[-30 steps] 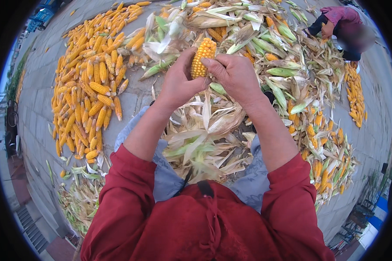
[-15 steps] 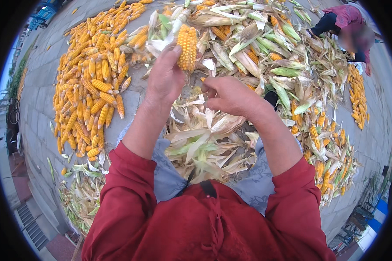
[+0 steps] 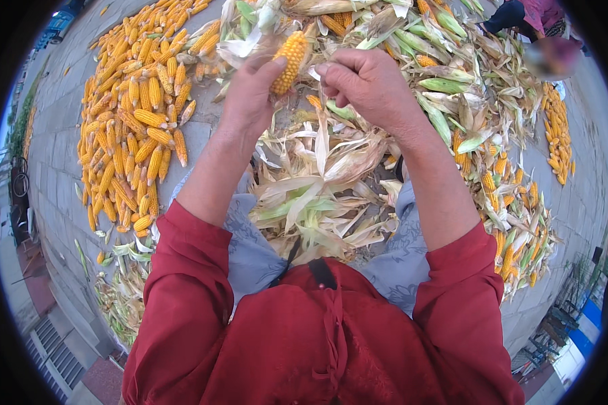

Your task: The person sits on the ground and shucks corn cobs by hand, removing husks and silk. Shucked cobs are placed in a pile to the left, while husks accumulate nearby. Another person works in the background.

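My left hand (image 3: 253, 91) is closed round the lower end of an ear of corn (image 3: 292, 61), its yellow kernels bare and its top tilted to the right. Just right of the ear, my right hand (image 3: 368, 88) is pinched shut, thumb against curled fingers. A pale bit shows by its thumb tip, but what the fingers hold, if anything, I cannot make out. Below both hands, a heap of loose dry corn husks (image 3: 317, 182) lies on the ground between my knees.
A big pile of husked corn (image 3: 132, 128) spreads at the left. Unhusked ears and husks (image 3: 446, 84) are heaped ahead and right, with more husked ears (image 3: 556, 138) beyond. Another person (image 3: 547, 40) bends over the heap at the far right. Grey paving (image 3: 54, 155) lies around.
My right hand has moved up, closer to the ear, its fingers now drawn into a pinch. The ear in my left hand has tilted more to the right. The other person has shifted slightly.
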A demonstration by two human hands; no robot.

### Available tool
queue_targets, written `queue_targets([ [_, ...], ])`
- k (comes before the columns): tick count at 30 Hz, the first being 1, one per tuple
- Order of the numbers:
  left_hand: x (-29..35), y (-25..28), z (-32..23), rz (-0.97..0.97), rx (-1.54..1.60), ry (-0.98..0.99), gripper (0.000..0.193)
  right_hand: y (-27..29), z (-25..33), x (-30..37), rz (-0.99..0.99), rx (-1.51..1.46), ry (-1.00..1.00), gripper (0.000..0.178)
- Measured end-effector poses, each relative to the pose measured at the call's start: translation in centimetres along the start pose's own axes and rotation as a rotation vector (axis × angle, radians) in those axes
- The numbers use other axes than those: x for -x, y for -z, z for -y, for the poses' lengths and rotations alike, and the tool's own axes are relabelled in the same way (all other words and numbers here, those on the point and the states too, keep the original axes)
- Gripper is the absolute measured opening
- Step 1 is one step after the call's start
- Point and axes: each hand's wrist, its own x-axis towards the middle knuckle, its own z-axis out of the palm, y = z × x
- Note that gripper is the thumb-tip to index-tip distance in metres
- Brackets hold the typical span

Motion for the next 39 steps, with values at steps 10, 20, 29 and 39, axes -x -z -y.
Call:
queue_targets([
  [10, -5.6, 12.8, -1.9, -0.415, -0.244, -0.121, 0.067, 9.9, 1.4, 4.3, -0.426, 0.030, 0.139, 0.031],
  [20, -4.3, 0.9, 24.6, 0.617, -1.508, 0.134, 0.101, 13.1, -27.9, 18.4, -0.667, -0.165, -0.861, 0.026],
  [29, 0.0, 7.3, 35.3, 0.617, -1.787, 0.330, 0.075, 8.4, -41.5, 25.1, -0.701, -0.238, -0.899, 0.021],
  [39, 25.1, 23.8, 37.2, 1.485, -1.079, 1.001, 0.032, 5.6, -43.5, 23.5, -0.559, -0.322, -1.103, 0.022],
])
